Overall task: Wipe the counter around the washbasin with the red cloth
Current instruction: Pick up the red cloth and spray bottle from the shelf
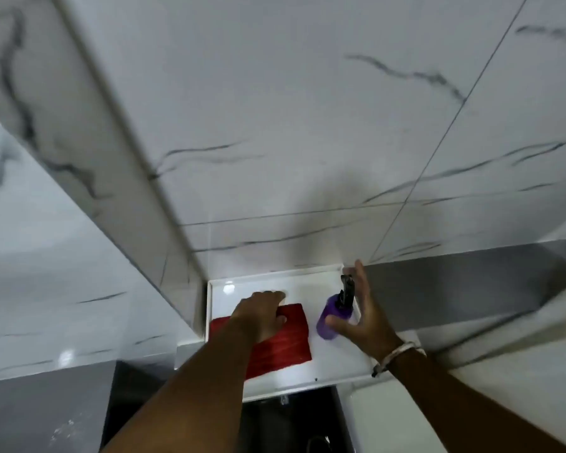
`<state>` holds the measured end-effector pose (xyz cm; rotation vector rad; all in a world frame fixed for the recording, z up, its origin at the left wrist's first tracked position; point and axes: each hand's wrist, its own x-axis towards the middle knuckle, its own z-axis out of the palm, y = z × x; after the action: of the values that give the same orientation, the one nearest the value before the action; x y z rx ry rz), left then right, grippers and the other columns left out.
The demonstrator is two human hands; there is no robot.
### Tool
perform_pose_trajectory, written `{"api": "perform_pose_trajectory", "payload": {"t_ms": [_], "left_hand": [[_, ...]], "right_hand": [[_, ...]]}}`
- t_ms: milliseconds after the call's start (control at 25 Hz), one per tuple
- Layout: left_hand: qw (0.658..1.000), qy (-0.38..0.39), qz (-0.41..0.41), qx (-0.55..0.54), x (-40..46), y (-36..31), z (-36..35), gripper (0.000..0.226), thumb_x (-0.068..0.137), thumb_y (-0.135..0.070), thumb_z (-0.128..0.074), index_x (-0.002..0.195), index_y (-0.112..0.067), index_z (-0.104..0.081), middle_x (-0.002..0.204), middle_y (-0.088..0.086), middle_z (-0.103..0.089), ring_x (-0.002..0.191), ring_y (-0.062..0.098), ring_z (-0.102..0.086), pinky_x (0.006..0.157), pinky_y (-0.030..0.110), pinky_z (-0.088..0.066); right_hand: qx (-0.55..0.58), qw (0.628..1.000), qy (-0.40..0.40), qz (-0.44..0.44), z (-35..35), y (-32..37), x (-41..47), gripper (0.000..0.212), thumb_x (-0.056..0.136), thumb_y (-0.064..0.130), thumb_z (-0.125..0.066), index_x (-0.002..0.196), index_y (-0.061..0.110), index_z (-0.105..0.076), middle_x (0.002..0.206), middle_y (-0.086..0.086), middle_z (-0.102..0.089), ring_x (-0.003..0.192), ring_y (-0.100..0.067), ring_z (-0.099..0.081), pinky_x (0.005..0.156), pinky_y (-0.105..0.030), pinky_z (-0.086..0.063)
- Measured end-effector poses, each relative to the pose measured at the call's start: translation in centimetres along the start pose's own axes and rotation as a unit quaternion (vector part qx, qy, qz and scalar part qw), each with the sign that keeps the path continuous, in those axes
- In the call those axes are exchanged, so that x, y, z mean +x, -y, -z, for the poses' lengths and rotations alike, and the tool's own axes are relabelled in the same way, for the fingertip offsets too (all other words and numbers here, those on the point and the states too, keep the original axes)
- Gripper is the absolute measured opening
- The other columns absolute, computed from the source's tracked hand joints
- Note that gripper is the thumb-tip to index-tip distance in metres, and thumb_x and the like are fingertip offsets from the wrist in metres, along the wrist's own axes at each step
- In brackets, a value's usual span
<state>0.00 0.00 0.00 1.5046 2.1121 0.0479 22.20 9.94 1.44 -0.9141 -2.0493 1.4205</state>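
Note:
The red cloth [285, 344] lies flat on a white raised-rim shelf [337, 362] set in the corner of the marble-tiled walls. My left hand [262, 313] rests on the cloth's far part, fingers curled over its upper edge and thumb pressed on it. A purple spray bottle [327, 325] with a black trigger head stands on the shelf to the right of the cloth. My right hand [363, 317] is beside the bottle, thumb touching its side and fingers stretched straight behind the spray head. No washbasin is clearly visible.
White marble-look wall tiles [307, 125] fill the upper view, and a tiled column [79, 158] juts out on the left. A grey ledge [455, 282] runs to the right behind the shelf. Below the shelf is a dark recess [291, 423].

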Motion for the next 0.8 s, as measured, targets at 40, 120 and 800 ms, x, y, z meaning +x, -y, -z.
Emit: {"api": "perform_pose_trajectory", "payload": {"t_ms": [40,120,800], "left_hand": [[1.000,0.025,-0.002,-0.007,0.7,0.2,-0.8,0.068,0.101,-0.041,-0.059,0.160,-0.024,-0.029,0.163,0.002,-0.035,0.147,0.025,-0.033,0.120,0.043,-0.030],[0.999,0.037,-0.011,0.023,2.2,0.6,-1.8,0.076,0.098,-0.044,-0.064,0.161,-0.023,-0.027,0.163,0.003,-0.034,0.147,0.027,-0.033,0.120,0.045,-0.031],[0.706,-0.211,0.059,-0.673,-4.8,0.2,7.3,0.016,0.101,-0.012,-0.063,0.113,-0.016,-0.073,0.105,0.004,-0.078,0.100,0.021,-0.072,0.091,0.033,-0.058]], "right_hand": [[0.011,1.000,0.006,-0.007,-0.9,-0.3,0.0,0.116,0.060,0.069,-0.077,0.147,0.050,-0.002,0.153,0.015,-0.030,0.139,0.001,-0.031,0.113,-0.030,-0.035],[0.011,1.000,-0.018,-0.019,-2.1,-1.5,0.5,0.113,0.063,0.064,-0.078,0.149,0.045,-0.007,0.148,0.010,-0.040,0.133,-0.001,-0.040,0.106,-0.026,-0.042],[0.206,0.978,0.017,0.006,1.6,9.2,2.2,0.062,0.062,0.033,-0.089,0.114,0.014,-0.059,0.087,-0.022,-0.066,0.084,-0.044,-0.064,0.078,-0.056,-0.056]]}}
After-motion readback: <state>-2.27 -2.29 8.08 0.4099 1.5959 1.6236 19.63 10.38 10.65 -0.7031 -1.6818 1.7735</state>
